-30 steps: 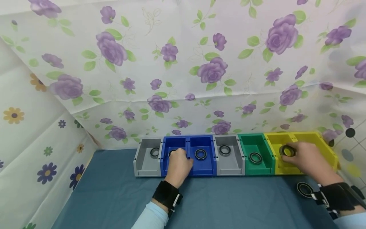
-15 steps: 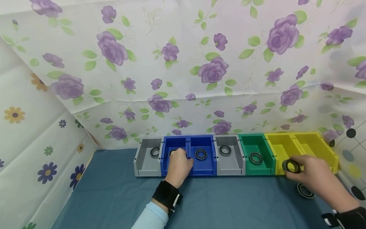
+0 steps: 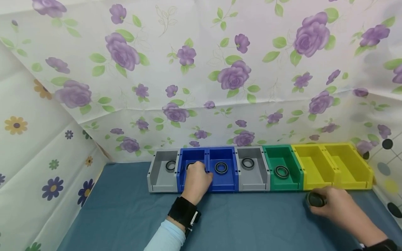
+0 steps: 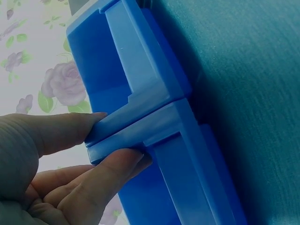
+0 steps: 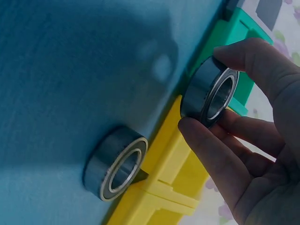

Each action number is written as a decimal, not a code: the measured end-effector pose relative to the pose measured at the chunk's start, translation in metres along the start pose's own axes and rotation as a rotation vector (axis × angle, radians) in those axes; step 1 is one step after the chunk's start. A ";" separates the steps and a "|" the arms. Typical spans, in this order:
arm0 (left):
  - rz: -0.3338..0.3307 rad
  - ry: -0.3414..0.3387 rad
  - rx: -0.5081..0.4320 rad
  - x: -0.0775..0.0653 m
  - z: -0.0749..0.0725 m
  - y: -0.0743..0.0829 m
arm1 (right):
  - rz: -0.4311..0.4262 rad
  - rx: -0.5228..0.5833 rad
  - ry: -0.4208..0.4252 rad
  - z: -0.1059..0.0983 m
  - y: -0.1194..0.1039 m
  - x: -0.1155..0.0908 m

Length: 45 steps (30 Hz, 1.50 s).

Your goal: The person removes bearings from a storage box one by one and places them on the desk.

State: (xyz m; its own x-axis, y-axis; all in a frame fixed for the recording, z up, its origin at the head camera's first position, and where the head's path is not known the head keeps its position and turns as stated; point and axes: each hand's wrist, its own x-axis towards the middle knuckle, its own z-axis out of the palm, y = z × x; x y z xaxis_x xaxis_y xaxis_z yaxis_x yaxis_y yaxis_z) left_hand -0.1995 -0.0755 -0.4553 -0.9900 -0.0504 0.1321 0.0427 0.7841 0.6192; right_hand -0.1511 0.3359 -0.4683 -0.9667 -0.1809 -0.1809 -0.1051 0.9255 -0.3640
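Note:
My left hand (image 3: 196, 181) pinches the adjoining walls of two blue bins (image 4: 159, 112), thumb on one side and fingers on the other. Between the thumb and fingertips of my right hand (image 3: 340, 205) is a bearing (image 5: 199, 91), a thick dark ring with a bright inner rim. It is held tilted over the cloth in front of the yellow bins (image 5: 176, 178). A second bearing (image 5: 103, 164) lies near the yellow bins in the right wrist view; in the head view the right hand hides it.
Single bearings lie in the left grey bin (image 3: 157, 183), both blue bins, the second grey bin (image 3: 255, 181) and the green bin (image 3: 289, 157). The bins stand in one row against the flowered backdrop (image 3: 201, 76), on a blue cloth (image 3: 251, 223).
The right hand has lifted the bearing out of the left yellow bin and brought it forward over the cloth. The left hand keeps its grip on the blue bins' walls.

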 end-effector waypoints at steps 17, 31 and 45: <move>0.015 0.008 0.007 -0.001 0.000 0.000 | 0.045 -0.028 -0.050 0.019 0.005 0.003; 0.026 0.007 0.016 0.000 0.000 -0.001 | 0.073 -0.039 -0.089 0.022 0.007 0.007; 0.031 0.010 0.001 -0.001 0.001 -0.002 | 0.098 -0.059 -0.154 0.019 0.007 0.009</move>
State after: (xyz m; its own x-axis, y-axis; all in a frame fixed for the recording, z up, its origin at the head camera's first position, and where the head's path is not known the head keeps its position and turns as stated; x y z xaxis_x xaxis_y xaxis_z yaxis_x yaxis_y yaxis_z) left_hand -0.1990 -0.0763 -0.4569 -0.9868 -0.0325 0.1585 0.0727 0.7860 0.6139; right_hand -0.1564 0.3340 -0.4901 -0.9265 -0.1334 -0.3520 -0.0300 0.9582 -0.2844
